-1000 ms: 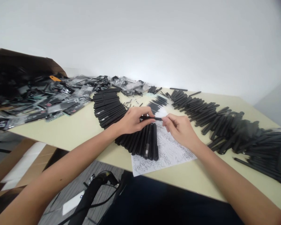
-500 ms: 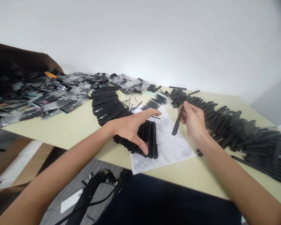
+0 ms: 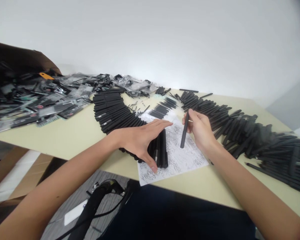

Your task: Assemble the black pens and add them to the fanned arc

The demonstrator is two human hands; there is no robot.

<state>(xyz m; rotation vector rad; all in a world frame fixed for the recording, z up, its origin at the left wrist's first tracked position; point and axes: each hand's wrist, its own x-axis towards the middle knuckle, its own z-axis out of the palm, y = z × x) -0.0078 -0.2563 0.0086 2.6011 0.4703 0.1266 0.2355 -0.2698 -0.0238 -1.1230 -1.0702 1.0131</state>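
Observation:
My right hand (image 3: 200,128) pinches a black pen (image 3: 184,135) near its upper end. The pen hangs at a slant above a scribbled sheet of paper (image 3: 181,161). My left hand (image 3: 138,138) spreads its thumb away from its fingers over the near end of a curved row of black pens (image 3: 112,111). The thumb rests by the ends of the last pens, and the hand hides part of the row. Whether the palm touches the pens I cannot tell.
A long heap of black pens (image 3: 260,138) covers the table's right side. Plastic packets (image 3: 72,90) pile up at the left, beside a cardboard box (image 3: 27,53). Thin dark refills (image 3: 160,110) lie behind the paper. Below the table (image 3: 62,135) is a chair armrest (image 3: 110,186).
My right hand has shifted a little to the left, and its pen now hangs steeper over the paper. My left hand keeps its spread over the row.

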